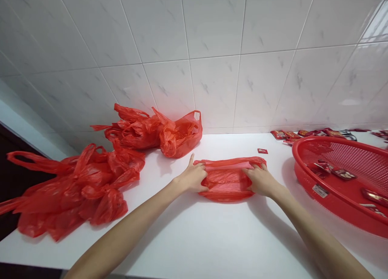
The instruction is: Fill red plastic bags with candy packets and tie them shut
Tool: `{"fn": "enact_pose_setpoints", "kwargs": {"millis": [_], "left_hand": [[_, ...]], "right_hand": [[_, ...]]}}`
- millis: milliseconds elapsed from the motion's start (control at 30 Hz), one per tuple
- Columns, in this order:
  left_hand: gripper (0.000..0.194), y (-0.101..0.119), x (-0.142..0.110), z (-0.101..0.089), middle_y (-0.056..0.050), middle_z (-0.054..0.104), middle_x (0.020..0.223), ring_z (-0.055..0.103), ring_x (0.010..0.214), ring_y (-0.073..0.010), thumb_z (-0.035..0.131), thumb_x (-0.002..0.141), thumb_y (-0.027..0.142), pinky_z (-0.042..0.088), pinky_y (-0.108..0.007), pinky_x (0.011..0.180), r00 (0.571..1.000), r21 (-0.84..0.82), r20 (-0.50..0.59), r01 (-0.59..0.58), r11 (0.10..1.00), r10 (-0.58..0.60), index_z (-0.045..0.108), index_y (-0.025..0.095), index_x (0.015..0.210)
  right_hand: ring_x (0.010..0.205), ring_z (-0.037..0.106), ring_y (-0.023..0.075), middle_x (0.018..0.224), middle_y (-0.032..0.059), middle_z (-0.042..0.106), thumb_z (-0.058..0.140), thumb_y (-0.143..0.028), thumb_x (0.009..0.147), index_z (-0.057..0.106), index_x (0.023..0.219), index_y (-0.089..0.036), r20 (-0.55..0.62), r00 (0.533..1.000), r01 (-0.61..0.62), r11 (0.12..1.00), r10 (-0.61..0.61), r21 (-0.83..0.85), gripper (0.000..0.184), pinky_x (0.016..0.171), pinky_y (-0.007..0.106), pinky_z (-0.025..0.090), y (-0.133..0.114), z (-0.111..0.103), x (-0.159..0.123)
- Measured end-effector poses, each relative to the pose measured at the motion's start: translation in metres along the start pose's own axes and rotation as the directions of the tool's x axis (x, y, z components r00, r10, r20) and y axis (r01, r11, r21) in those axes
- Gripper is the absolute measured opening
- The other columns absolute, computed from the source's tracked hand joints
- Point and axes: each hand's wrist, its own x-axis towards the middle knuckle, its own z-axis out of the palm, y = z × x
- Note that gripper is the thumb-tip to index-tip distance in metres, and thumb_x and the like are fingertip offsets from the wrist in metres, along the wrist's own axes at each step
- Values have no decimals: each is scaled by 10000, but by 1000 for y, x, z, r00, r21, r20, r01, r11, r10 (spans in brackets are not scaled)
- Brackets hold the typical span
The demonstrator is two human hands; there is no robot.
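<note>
Red plastic bag [227, 181] lies flat on the white counter [188, 238], straight ahead at 12 o'clock, long axis running 9 to 3. Left hand [192, 176] sits at its 9 o'clock end, right hand [261, 181] at its 3 o'clock end, both about equally near. Fingers spread, pressing down on the plastic, no visible pinch. Loose bag heap [69, 192] at 9 to 10 o'clock, second bag heap [151, 133] at 11. Red basket [298, 165] at 3 o'clock holds red packets [343, 174]; its white label [320, 191] is unreadable, too small.
</note>
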Motion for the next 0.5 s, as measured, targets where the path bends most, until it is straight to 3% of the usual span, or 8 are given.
{"fn": "enact_pose_setpoints", "kwargs": {"millis": [100, 200, 333, 500], "left_hand": [[125, 3, 0, 4, -77, 705, 1119, 613, 1142, -253, 660, 823, 249, 89, -639, 1215, 990, -52, -64, -129, 990, 125, 707, 205, 930], [282, 4, 1, 10, -52, 699, 1221, 550, 1274, -247, 613, 834, 181, 60, -631, 1223, 971, -121, -45, -240, 963, 236, 678, 246, 1101], [196, 0, 1, 14, -74, 712, 1168, 597, 1196, -272, 641, 825, 276, 59, -656, 1213, 991, -144, 9, -129, 981, 131, 695, 216, 1003], [132, -1, 0, 10, -67, 722, 1055, 634, 1116, -304, 638, 759, 268, 29, -675, 1206, 999, -117, 44, -25, 993, 31, 682, 199, 862]], "right_hand": [[1464, 343, 362, 1314, 181, 662, 554, 68, 697, 622, 1314, -144, -33, 999, 34, 999, -34, -12, 656, 1116, 537, 263, 1, -1, 0], [1429, 394, 356, 1274, 160, 686, 583, 1, 750, 608, 1319, -172, -72, 991, 112, 994, -111, 2, 595, 1137, 597, 209, -1, 2, 0], [1373, 439, 391, 1207, 167, 704, 692, -191, 755, 595, 1298, -163, -39, 993, 109, 993, -108, 47, 552, 1145, 605, 191, 3, 6, 2], [1246, 539, 381, 1181, 182, 696, 682, -182, 727, 608, 1245, -140, 59, 997, 45, 994, -52, 101, 524, 1117, 503, 297, 15, 7, 6]]}}
